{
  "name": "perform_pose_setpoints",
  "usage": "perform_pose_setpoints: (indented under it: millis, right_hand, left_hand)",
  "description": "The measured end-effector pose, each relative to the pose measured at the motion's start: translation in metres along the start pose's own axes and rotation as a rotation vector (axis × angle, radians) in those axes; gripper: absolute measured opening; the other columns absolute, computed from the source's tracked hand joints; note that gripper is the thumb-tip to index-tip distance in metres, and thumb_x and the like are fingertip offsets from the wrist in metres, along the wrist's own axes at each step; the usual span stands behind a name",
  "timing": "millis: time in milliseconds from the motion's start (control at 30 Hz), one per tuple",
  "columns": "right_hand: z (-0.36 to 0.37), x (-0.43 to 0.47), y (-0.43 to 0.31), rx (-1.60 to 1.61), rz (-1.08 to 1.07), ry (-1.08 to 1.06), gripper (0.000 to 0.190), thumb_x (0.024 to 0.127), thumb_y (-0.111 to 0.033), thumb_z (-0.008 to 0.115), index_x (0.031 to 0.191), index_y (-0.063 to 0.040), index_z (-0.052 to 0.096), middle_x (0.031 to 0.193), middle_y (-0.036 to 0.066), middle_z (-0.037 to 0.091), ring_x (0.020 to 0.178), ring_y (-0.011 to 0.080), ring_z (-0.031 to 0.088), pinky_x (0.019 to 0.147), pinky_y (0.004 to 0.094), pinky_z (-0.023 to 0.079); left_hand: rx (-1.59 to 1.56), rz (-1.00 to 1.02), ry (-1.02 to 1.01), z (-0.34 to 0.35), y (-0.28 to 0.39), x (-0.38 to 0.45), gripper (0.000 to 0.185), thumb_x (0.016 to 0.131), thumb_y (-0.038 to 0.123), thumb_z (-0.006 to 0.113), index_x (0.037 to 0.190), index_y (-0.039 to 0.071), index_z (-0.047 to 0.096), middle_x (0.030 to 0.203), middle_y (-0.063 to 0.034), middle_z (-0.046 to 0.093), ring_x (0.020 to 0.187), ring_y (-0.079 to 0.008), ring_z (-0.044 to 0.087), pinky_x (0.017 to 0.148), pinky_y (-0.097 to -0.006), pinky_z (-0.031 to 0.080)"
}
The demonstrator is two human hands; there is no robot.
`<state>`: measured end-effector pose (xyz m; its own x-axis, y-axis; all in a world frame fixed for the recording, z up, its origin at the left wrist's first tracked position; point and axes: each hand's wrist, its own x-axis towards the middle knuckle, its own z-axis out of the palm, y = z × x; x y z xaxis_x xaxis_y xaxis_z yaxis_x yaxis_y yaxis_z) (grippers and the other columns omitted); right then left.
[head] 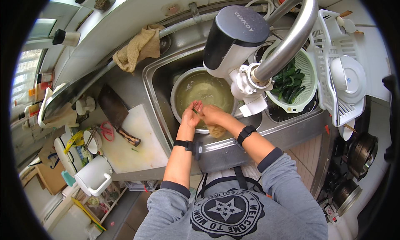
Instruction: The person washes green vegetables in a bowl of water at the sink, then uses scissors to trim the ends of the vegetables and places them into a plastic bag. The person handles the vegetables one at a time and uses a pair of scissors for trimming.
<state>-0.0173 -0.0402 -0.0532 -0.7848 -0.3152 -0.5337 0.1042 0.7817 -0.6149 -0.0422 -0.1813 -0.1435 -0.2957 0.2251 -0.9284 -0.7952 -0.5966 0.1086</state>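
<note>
A round metal basin (178, 80) stands in the left sink bowl (161, 84), with cloudy, yellowish water (203, 90) in it. My hands meet over its near side. A small green piece, probably a vegetable, shows at the fingers of my left hand (190, 116). My right hand (214, 114) is curled against the left one, its back towards me. Its fingertips are hidden, so what it grips cannot be seen. Below my right wrist, a tan, rough-looking thing (216, 131) lies at the basin's near rim, partly covered.
A faucet (290, 46) with a water filter (237, 37) overhangs the sink. Right of it, a colander (307, 68) holds dark green vegetables (289, 80). A cleaver (113, 107) lies partly on the cutting board (140, 152), near red-handled scissors (107, 131). A white dish rack (325, 52) stands far right.
</note>
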Motion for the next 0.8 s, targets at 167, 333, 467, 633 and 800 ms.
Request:
perform_pose_setpoints:
  millis: [167,333,467,633,800]
  right_hand:
    - [-0.031,-0.023,0.038,-0.126,0.229,-0.159,0.031,0.074,-0.008,0.06,0.103,-0.012,0.071,0.106,0.015,0.066,0.1,0.0314,0.062,0.086,0.0393,0.05]
    - [-0.057,-0.037,0.042,0.064,0.196,0.023,0.034,0.073,-0.004,0.059,0.105,-0.01,0.07,0.107,0.017,0.065,0.103,0.0332,0.061,0.088,0.04,0.049]
    - [-0.086,-0.051,0.023,0.046,0.082,0.077,0.028,0.076,-0.009,0.06,0.101,-0.007,0.071,0.1,0.02,0.066,0.098,0.0339,0.063,0.086,0.0394,0.049]
    - [-0.106,-0.067,0.016,-0.052,0.036,0.11,0.024,0.08,-0.017,0.061,0.099,-0.007,0.071,0.095,0.02,0.067,0.093,0.0338,0.064,0.084,0.0383,0.049]
    - [-0.072,-0.06,0.036,0.137,0.091,0.165,0.027,0.084,-0.026,0.061,0.1,-0.007,0.071,0.093,0.02,0.067,0.089,0.034,0.065,0.081,0.0389,0.05]
  left_hand:
    - [0.353,0.134,0.111,0.013,0.01,0.005,0.015,0.098,0.02,0.046,0.111,0.019,0.054,0.103,0.0015,0.06,0.106,-0.0191,0.055,0.087,-0.0605,0.04]
    - [0.844,0.149,0.185,0.018,-0.018,0.016,0.02,0.094,0.015,0.046,0.111,0.006,0.052,0.082,-0.005,0.06,0.068,-0.0184,0.056,0.059,-0.0405,0.046]
    - [1.362,0.09,0.03,0.017,-0.021,0.016,0.027,0.097,0.025,0.045,0.104,0.002,0.056,0.069,-0.0036,0.057,0.05,-0.0163,0.05,0.044,-0.0279,0.04]
    - [1.097,0.072,-0.126,0.038,0.014,-0.017,0.032,0.1,0.031,0.04,0.116,0.006,0.051,0.067,0.0042,0.046,0.049,-0.0072,0.035,0.042,-0.0222,0.027]
    - [0.92,0.165,-0.245,0.058,0.025,-0.072,0.03,0.099,0.019,0.042,0.126,0.006,0.049,0.076,0.0062,0.045,0.056,-0.0025,0.032,0.047,-0.0181,0.026]
